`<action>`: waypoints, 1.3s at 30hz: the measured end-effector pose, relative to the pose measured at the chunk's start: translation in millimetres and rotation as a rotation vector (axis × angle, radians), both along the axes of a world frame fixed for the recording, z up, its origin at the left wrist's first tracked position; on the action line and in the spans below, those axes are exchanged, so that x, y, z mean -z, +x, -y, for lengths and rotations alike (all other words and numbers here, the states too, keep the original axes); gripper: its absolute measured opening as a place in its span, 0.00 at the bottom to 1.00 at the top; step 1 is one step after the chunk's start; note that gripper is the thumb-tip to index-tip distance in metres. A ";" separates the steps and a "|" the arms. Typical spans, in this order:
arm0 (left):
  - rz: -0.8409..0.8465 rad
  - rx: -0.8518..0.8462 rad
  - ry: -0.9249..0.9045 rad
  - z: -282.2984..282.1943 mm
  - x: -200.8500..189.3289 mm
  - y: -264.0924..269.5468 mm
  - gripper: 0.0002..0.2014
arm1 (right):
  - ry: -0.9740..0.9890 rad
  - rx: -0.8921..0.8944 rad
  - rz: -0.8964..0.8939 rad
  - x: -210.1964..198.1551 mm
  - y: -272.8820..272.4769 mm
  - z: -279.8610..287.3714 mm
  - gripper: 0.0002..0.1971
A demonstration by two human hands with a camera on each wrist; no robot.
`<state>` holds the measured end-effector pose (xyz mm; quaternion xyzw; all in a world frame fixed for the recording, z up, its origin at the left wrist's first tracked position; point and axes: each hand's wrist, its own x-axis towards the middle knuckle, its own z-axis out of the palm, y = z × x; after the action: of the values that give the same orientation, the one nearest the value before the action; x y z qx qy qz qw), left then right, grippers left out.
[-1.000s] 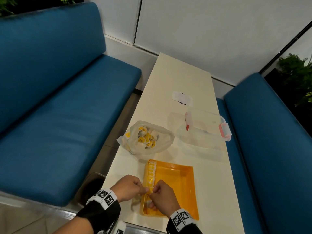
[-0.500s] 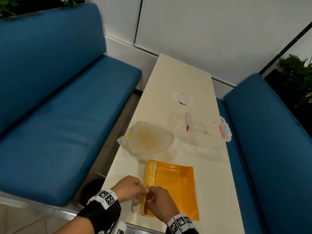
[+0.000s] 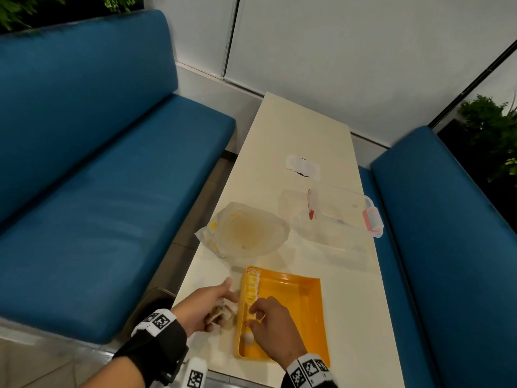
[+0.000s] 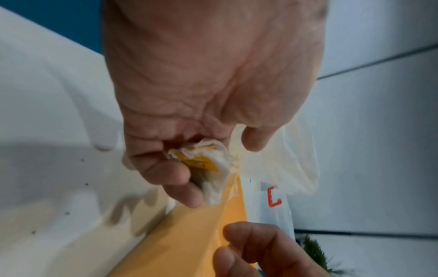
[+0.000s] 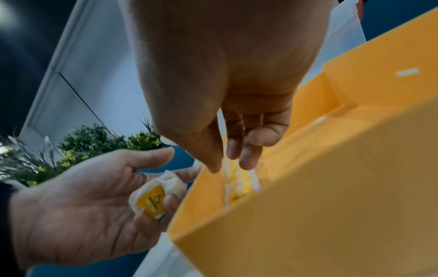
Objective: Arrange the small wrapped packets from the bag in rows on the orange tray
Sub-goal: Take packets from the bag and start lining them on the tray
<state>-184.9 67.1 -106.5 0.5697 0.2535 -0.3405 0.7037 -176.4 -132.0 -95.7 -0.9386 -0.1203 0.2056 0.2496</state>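
The orange tray [image 3: 296, 312] lies at the table's near end, with a row of yellow-and-white wrapped packets [image 3: 251, 287] along its left wall. My right hand [image 3: 256, 315] reaches down inside the tray at the near end of that row. In the right wrist view its thumb and fingers [image 5: 246, 159] pinch the wrapper of a packet [image 5: 239, 180] in the row. My left hand [image 3: 223, 306] hovers just left of the tray, with its lower fingers curled round a few packets [image 4: 203, 161] in the palm and its forefinger stretched out. The translucent bag [image 3: 246, 231] sits beyond the tray.
A clear lidded container [image 3: 335, 219] with a pink latch stands to the right of the bag. A white paper [image 3: 303, 166] lies farther up the narrow table [image 3: 302, 121]. Blue benches [image 3: 98, 205] flank both sides. The table's left edge is close to my left hand.
The hands, which met at the tray's left wall, have parted. The left hand drew back to the left. The right hand went down into the tray by the row.
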 end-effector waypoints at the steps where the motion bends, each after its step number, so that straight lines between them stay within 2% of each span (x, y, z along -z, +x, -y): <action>1: -0.034 -0.075 -0.097 -1.8 -4.5 0.0 0.27 | 0.037 0.007 0.033 -6.0 1.7 -1.7 0.09; 3: -0.070 -0.160 -0.219 -3.5 -6.0 1.4 0.27 | 0.149 -0.022 0.085 -17.9 3.2 -8.2 0.10; 7: -0.083 -0.201 -0.358 -2.1 -2.3 1.9 0.24 | 0.287 -0.188 0.080 -35.6 0.8 -23.6 0.19; 12: -0.079 -0.250 -0.406 -1.4 -2.6 0.1 0.16 | 0.135 -0.397 0.163 -30.1 -2.5 -30.0 0.20; 17: -0.040 -0.250 -0.401 -4.4 0.7 -0.1 0.18 | 0.038 -0.463 0.230 -23.2 -2.1 -28.7 0.16; 19: -0.023 -0.249 -0.392 -4.5 0.7 0.2 0.17 | 0.062 -0.403 0.230 -21.3 -2.4 -27.9 0.11; 21: 0.005 -0.265 -0.346 -3.7 -0.1 -0.1 0.16 | 0.172 -0.258 0.205 -22.1 -1.5 -26.9 0.08; 25: 0.115 -0.243 -0.205 -3.5 -1.2 -1.0 0.14 | 0.387 0.086 0.039 -30.1 11.2 -22.7 0.03; 27: 0.194 -0.170 -0.168 -3.5 -3.1 -1.3 0.16 | 0.461 0.180 -0.035 -36.0 19.2 -19.7 0.02; 30: 0.342 -0.033 -0.124 -0.9 -9.7 -2.5 0.17 | 0.570 0.251 -0.139 -45.2 26.3 -17.2 0.02; 32: 0.433 0.007 -0.047 2.0 -11.5 -3.0 0.12 | 0.619 0.286 -0.179 -48.8 28.3 -16.6 0.02; 35: 0.513 -0.020 0.051 4.6 -10.1 -0.8 0.06 | 0.630 0.304 -0.201 -49.2 31.0 -15.6 0.02; 39: 0.513 -0.056 0.075 5.2 -6.7 0.4 0.09 | 0.664 0.333 -0.224 -47.6 32.5 -14.2 0.04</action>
<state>-184.5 62.0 -99.8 0.6560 0.0947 -0.1556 0.7325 -143.8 -117.8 -48.1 -0.7851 0.0017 0.2134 0.5814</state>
